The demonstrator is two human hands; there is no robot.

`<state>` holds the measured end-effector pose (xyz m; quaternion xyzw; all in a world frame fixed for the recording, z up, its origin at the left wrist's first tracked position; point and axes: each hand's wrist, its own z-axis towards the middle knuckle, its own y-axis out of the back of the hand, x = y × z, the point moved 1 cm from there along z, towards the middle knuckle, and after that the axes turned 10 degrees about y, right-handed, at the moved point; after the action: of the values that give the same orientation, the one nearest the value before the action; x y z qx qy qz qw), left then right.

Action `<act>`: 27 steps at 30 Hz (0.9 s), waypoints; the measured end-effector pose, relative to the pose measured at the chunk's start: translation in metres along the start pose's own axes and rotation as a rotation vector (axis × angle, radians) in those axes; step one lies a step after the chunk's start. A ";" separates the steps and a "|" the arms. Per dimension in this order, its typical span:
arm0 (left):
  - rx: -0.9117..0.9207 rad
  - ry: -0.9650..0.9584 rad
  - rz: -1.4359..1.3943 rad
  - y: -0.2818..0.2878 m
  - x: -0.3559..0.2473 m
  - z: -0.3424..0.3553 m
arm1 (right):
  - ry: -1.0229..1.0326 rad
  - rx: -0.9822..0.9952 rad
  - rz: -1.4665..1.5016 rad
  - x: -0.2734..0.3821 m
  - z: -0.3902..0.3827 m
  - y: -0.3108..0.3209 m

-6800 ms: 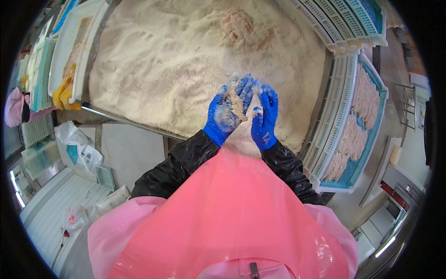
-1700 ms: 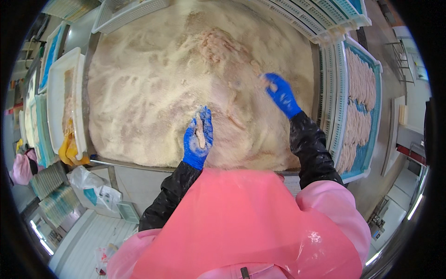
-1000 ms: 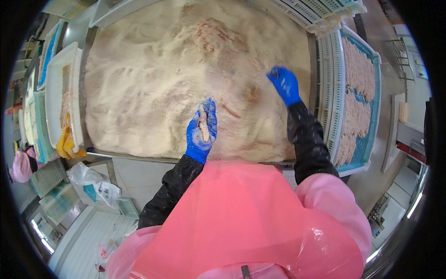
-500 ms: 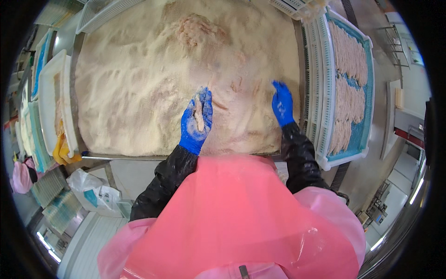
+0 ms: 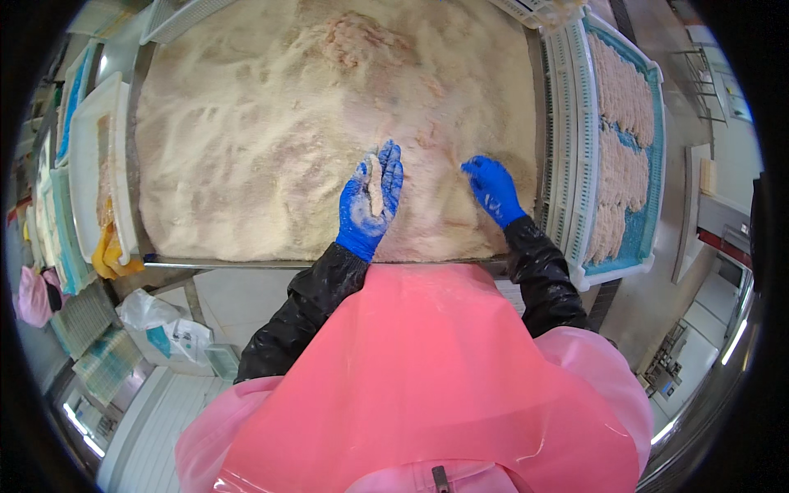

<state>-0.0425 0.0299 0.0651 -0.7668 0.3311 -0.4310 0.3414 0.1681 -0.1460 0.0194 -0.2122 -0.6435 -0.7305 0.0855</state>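
Note:
My left hand [image 5: 370, 197], in a blue crumb-dusted glove, holds a pale coated strip [image 5: 375, 185] lengthwise in its cupped palm, over a wide metal-rimmed bed of cream crumbs [image 5: 222, 164]. My right hand [image 5: 493, 187], also gloved in blue, hangs low over the crumbs to the right, its fingers curled; whether anything is inside them I cannot make out. Beyond both hands a heap of pinkish pieces [image 5: 353, 41] lies in the crumbs, with scattered pink bits just ahead of my fingers.
Stacked perforated trays [image 5: 567, 148] stand at the right, the top one holding rows of coated strips [image 5: 620, 168]. A white tub [image 5: 86, 172] with yellow gloves [image 5: 111, 251] over its end sits at the left. A white basket [image 5: 173, 16] rests behind; bags [image 5: 160, 324] lie lower left.
My hands were together nearly seven seconds ago and are now apart. Since a second ago my right hand has come down and nearer my left, which still holds the strip.

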 end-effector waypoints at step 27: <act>0.061 -0.254 0.686 0.006 0.083 0.037 | -0.566 -0.205 0.885 0.133 0.002 0.051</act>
<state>0.0236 -0.0312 0.0821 -0.6481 0.5111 -0.2022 0.5272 0.0694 -0.1328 0.1217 -0.6590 -0.4158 -0.5980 0.1874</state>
